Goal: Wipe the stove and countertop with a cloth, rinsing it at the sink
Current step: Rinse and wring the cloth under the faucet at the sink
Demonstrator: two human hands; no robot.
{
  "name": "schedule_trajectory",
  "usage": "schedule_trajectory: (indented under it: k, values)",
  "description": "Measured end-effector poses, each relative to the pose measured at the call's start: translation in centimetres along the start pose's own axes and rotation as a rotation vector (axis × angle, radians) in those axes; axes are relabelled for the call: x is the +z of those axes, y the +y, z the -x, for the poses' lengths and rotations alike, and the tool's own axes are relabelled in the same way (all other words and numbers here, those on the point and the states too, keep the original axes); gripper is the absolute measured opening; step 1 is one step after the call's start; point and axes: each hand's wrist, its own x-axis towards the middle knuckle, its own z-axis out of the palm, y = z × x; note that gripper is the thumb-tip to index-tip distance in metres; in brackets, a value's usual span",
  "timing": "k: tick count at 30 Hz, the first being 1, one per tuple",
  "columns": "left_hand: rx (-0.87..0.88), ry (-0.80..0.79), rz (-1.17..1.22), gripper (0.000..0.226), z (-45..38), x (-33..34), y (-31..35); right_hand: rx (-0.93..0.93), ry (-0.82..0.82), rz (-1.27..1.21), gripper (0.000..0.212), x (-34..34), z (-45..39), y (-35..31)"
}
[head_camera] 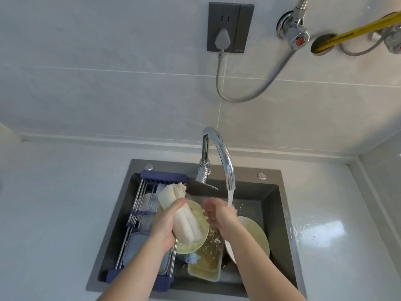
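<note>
My left hand (166, 222) grips a white cloth (184, 216), rolled into a thick bundle, over the left part of the dark grey sink (282, 205). My right hand (218, 211) is beside it under the stream of water (230, 197) that runs from the chrome faucet (223, 157). The right hand is blurred, its fingers loosely curved, and it holds nothing that I can see. Water splashes off it.
A metal drying rack (138, 216) with blue ends spans the sink's left side. Green plates (258, 235) and a clear container (208, 263) of murky water lie in the basin. Water drops lie on the white countertop (325, 231) to the right. A socket and plug (227, 29) are on the wall.
</note>
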Motion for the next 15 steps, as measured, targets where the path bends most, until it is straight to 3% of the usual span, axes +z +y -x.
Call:
schedule_trajectory:
  k: [4,9,12,15]
  values:
    - [-0.005,-0.001,-0.027,0.071,0.9,-2.5,0.1,0.06,0.013,-0.277,0.024,2.6,-2.4,-1.1]
    - [-0.042,-0.146,-0.174,0.066,1.7,-4.2,1.5,-0.032,0.079,-0.362,0.02,3.2,-3.5,-3.0]
    - [-0.042,-0.219,-0.265,0.07,1.7,-4.6,2.0,-0.093,0.035,-0.112,0.016,3.6,-2.0,-3.5]
    - [-0.11,-0.284,-0.27,0.066,2.0,-4.2,1.8,-0.38,0.04,0.411,0.013,1.9,0.0,-1.9]
